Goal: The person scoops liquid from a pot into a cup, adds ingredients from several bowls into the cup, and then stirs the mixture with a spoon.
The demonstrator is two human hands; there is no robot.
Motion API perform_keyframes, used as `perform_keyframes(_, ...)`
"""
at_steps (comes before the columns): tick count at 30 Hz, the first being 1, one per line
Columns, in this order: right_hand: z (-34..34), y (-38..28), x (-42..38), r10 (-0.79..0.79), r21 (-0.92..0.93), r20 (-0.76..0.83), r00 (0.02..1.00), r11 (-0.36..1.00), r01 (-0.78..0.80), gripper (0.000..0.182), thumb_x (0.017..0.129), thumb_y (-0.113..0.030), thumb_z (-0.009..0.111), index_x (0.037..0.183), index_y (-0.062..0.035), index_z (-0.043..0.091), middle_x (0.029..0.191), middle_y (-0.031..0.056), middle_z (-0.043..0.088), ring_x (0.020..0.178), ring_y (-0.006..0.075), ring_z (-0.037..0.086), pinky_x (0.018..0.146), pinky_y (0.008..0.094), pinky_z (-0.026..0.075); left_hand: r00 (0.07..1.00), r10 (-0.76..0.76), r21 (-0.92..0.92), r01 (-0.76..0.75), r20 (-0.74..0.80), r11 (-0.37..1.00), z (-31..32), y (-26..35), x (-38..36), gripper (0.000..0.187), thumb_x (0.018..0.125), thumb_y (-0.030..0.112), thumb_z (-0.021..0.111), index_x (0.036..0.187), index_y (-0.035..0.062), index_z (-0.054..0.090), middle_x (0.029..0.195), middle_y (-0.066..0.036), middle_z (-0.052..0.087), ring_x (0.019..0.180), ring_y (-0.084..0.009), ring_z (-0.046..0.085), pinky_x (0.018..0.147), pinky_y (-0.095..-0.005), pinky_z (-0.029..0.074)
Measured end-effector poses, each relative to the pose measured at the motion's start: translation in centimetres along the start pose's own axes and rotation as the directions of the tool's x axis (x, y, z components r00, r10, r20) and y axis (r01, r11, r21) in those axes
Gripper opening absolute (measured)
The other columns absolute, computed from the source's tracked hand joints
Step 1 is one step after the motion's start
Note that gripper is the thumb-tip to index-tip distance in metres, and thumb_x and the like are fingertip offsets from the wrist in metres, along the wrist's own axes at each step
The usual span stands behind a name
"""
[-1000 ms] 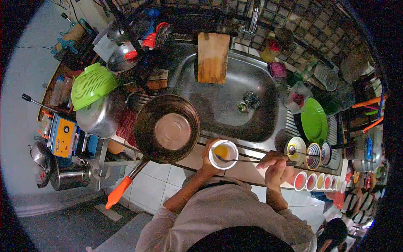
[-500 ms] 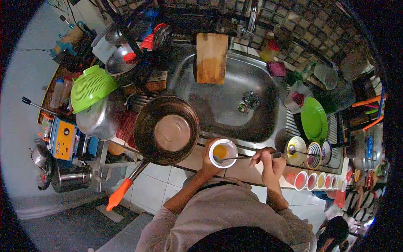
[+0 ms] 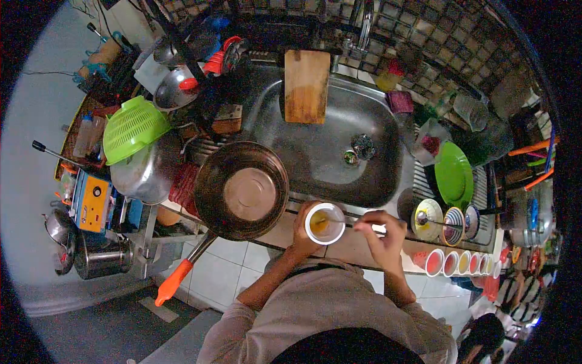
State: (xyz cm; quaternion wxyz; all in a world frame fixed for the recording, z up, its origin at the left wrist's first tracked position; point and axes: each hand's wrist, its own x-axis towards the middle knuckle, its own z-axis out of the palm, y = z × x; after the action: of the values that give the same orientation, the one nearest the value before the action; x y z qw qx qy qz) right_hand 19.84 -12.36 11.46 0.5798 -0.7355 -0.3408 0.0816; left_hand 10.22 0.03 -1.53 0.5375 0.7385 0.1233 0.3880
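Observation:
My left hand (image 3: 299,233) is wrapped round a white cup (image 3: 311,235), held in front of the sink's near edge. Yellow liquid (image 3: 321,223) shows inside it, near the left of the cup. In my right hand (image 3: 387,235) the thin handle of a spoon (image 3: 350,221) is pinched between thumb and fingers. Its far end reaches into the cup and is blurred, so the bowl is hard to make out. To the right of that hand stands a row of several small cups with red and yellow contents, the nearest being a red-filled cup (image 3: 434,261).
A large frying pan (image 3: 209,200) with an orange handle lies left of my hands. Behind them is a steel sink (image 3: 291,158) with a wooden cutting board (image 3: 307,85) across its back. Bowls, including a yellowish bowl (image 3: 422,225), and a green plate (image 3: 453,173) stand at right.
My right hand has shifted slightly left and up, and the spoon has moved within the cup. The cup in my left hand stays at nearly the same place.

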Motion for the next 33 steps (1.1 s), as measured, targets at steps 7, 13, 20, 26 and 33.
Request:
perform_keyframes(7,-0.7,-1.2,-0.4,-0.199,-0.108,0.202,0.959,0.969,0.223,0.009,0.066,-0.005,0.067,0.066,-0.0009,0.059,0.061,0.0076,0.059,0.055,0.0175,0.057,0.053,0.0244,0.045,0.997,0.056,0.036,-0.054,-0.055,0.998,0.0,0.6,0.3,0.062,0.050,0.012,0.078,0.103,-0.0011,0.049,0.095,-0.015,0.055,0.086,-0.0292,0.054,0.075,-0.0377,0.046)
perform_keyframes(13,-0.8,-0.7,0.3,-0.357,-0.059,0.167,0.919,0.927,0.370,0.008,0.065,-0.004,0.066,0.068,-0.0005,0.060,0.064,0.0083,0.060,0.058,0.0204,0.059,0.055,0.0277,0.046,0.973,0.222,0.284,-0.195,-0.064,0.939,-0.4,0.4,0.5,0.057,0.049,0.013,0.079,0.098,-0.0008,0.053,0.092,-0.014,0.056,0.085,-0.0292,0.055,0.075,-0.0376,0.045)
perform_keyframes(20,-0.4,0.7,-0.7,-0.527,0.013,0.328,0.784,0.832,0.554,0.026,0.058,-0.015,0.072,0.082,-0.0133,0.066,0.068,0.0038,0.057,0.056,0.0192,0.056,0.051,0.0295,0.045,0.972,0.218,0.222,-0.194,-0.089,0.956,-1.7,0.5,-1.3,0.062,0.049,0.013,0.079,0.101,0.0000,0.049,0.095,-0.014,0.054,0.086,-0.0287,0.054,0.076,-0.0376,0.044)
perform_keyframes(26,-0.9,-0.5,-0.1,-0.499,0.075,0.399,0.769,0.854,0.515,0.027,0.060,-0.020,0.074,0.084,-0.0128,0.065,0.068,0.0041,0.058,0.058,0.0207,0.057,0.052,0.0305,0.045,0.970,0.216,0.171,-0.195,-0.112,0.966,-2.1,0.4,-1.7,0.065,0.050,0.013,0.079,0.105,0.0007,0.046,0.097,-0.014,0.053,0.088,-0.0284,0.053,0.077,-0.0377,0.044)
perform_keyframes(33,-0.3,-1.9,0.0,-0.531,0.143,0.472,0.704,0.834,0.533,0.008,0.068,-0.008,0.064,0.068,-0.0048,0.057,0.064,0.0040,0.059,0.052,0.0183,0.055,0.050,0.0278,0.042,0.968,0.215,0.108,-0.202,-0.132,0.973,-1.1,0.2,-1.2,0.070,0.050,0.014,0.079,0.108,0.0015,0.042,0.099,-0.014,0.052,0.090,-0.0279,0.052,0.079,-0.0377,0.043)
